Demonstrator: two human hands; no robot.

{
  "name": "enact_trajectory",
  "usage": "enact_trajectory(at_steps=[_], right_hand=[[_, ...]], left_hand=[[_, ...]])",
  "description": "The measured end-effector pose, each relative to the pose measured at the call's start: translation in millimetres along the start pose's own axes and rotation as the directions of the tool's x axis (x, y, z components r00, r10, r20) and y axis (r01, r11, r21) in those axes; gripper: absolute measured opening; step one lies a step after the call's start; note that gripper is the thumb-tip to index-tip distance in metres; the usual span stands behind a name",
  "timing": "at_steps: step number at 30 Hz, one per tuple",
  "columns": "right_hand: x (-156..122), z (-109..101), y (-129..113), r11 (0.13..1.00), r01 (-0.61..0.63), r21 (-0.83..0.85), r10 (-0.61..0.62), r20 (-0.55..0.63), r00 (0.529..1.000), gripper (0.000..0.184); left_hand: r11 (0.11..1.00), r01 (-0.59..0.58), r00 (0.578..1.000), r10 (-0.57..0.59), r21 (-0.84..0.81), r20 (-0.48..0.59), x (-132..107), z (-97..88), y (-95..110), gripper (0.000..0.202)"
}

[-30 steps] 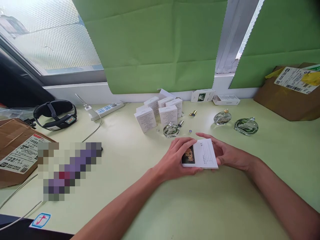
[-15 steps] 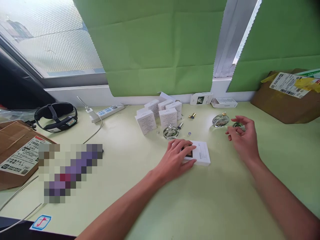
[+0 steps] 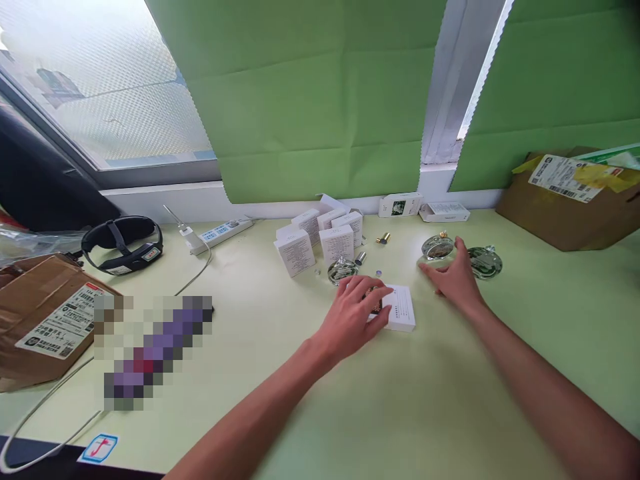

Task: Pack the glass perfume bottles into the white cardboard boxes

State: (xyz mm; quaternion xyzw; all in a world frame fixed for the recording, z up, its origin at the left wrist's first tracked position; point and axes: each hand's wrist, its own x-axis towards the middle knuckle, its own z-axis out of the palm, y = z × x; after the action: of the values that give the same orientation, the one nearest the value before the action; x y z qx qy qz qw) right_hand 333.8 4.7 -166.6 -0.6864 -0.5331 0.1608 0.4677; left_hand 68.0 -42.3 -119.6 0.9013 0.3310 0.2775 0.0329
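Note:
My left hand (image 3: 356, 308) lies over a flat white box (image 3: 401, 308) with a dark picture on its face, fingers apart. Part of the box is hidden under the hand. Over to the right, my right hand (image 3: 454, 275) is at the near side of a round clear glass perfume bottle (image 3: 437, 248) with a gold neck. Its thumb and fingers are spread; whether they touch the glass I cannot tell. A second glass bottle (image 3: 485, 263) lies just right of this hand. Another clear bottle (image 3: 343, 270) lies beyond my left hand.
Several white boxes (image 3: 295, 253) stand behind the left bottle. Gold (image 3: 384, 238) and silver (image 3: 361, 258) small cylinders lie nearby. Two white cartons (image 3: 400, 205) are by the wall. Cardboard boxes (image 3: 565, 207) flank the table; a black headset (image 3: 123, 245) and power strip (image 3: 225, 230) are left.
My right hand has moved left, from the right-hand bottle to the gold-necked one, and its fingers have spread. My left hand stays on the box. The view has shifted slightly.

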Motion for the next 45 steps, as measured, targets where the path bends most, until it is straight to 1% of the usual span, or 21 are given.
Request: enact_trajectory(at_steps=[2,3,5,7,9,11,14,16,18,20,24,27,31,35,36,37,38,39,41,43,45], right_hand=[[7,2,-5,0.997,-0.061,-0.036,0.060,-0.021,0.998,0.112],[10,4,-7,0.995,-0.083,-0.052,0.082,-0.027,0.996,0.113],[17,7,-10,0.991,-0.106,-0.085,0.103,-0.033,0.994,0.111],[22,9,-10,0.986,-0.117,-0.121,0.113,-0.041,0.993,0.106],[25,12,-9,0.980,-0.121,-0.155,0.114,-0.053,0.992,0.098],[27,14,-8,0.976,-0.114,-0.183,0.104,-0.064,0.993,0.087],[23,15,-8,0.973,-0.093,-0.213,0.080,-0.070,0.994,0.075],[18,15,-9,0.972,-0.080,-0.221,0.067,-0.066,0.996,0.072],[11,14,-10,0.973,-0.067,-0.220,0.056,-0.058,0.997,0.071],[3,11,-11,0.977,-0.048,-0.210,0.041,-0.041,0.998,0.068],[-10,6,-11,0.987,0.006,-0.161,-0.003,0.019,1.000,0.064],[-19,5,-9,0.993,0.047,-0.112,-0.038,0.079,0.996,0.066],[-29,6,-9,0.995,0.077,-0.066,-0.066,0.159,0.985,0.069],[-35,4,-11,0.996,0.090,-0.030,-0.079,0.258,0.963,0.067],[-35,2,-12,0.996,0.092,-0.020,-0.082,0.286,0.955,0.065],[-36,1,-12,0.995,0.096,-0.006,-0.089,0.313,0.946,0.063],[-36,-1,-13,0.995,0.102,0.012,-0.100,0.337,0.936,0.060],[-35,-3,-14,0.994,0.109,0.030,-0.112,0.357,0.927,0.057],[-35,-6,-15,0.991,0.123,0.059,-0.136,0.387,0.912,0.051],[-34,-10,-16,0.987,0.139,0.078,-0.159,0.413,0.897,0.047],[-34,-12,-17,0.984,0.156,0.088,-0.179,0.442,0.879,0.045]], left_hand=[[0.995,0.017,0.998,-0.023,0.099,0.066,23,-13.5,-2,0.030],[0.988,-0.003,0.988,-0.021,0.152,0.151,38,-19.8,-5,0.030],[0.967,-0.035,0.955,-0.041,0.252,0.292,73,-27.9,-15,0.029],[0.925,-0.055,0.915,-0.103,0.375,0.390,108,-26.6,-28,0.028],[0.907,-0.056,0.896,-0.139,0.418,0.421,140,-15.8,-43,0.027],[0.894,-0.067,0.873,-0.162,0.442,0.460,164,1.0,-57,0.026],[0.884,-0.075,0.828,-0.202,0.462,0.522,186,26.8,-75,0.022],[0.884,-0.068,0.794,-0.233,0.463,0.562,193,39.9,-84,0.032],[0.890,-0.054,0.771,-0.251,0.453,0.585,196,49.1,-90,0.037],[0.898,-0.042,0.766,-0.253,0.438,0.592,198,55.2,-94,0.036],[0.916,-0.028,0.781,-0.230,0.401,0.580,196,62.3,-97,0.036],[0.932,-0.011,0.803,-0.209,0.363,0.559,194,61.5,-94,0.037],[0.958,0.019,0.863,-0.160,0.286,0.479,186,44.0,-82,0.027],[0.989,0.030,0.932,-0.080,0.145,0.352,159,14.7,-61,0.039],[0.997,0.030,0.945,-0.052,0.070,0.323,149,8.4,-55,0.040],[0.988,0.069,0.969,-0.033,-0.138,0.246,139,3.3,-50,0.039],[0.944,0.075,0.980,-0.011,-0.321,0.197,129,-0.6,-46,0.039],[0.896,0.073,0.985,0.003,-0.437,0.172,120,-3.5,-42,0.039],[0.832,0.078,0.989,0.004,-0.549,0.148,109,-6.8,-38,0.040],[0.830,0.087,0.987,0.004,-0.551,0.161,104,-9.1,-36,0.042],[0.855,0.087,0.982,0.013,-0.511,0.188,104,-11.9,-34,0.040]])
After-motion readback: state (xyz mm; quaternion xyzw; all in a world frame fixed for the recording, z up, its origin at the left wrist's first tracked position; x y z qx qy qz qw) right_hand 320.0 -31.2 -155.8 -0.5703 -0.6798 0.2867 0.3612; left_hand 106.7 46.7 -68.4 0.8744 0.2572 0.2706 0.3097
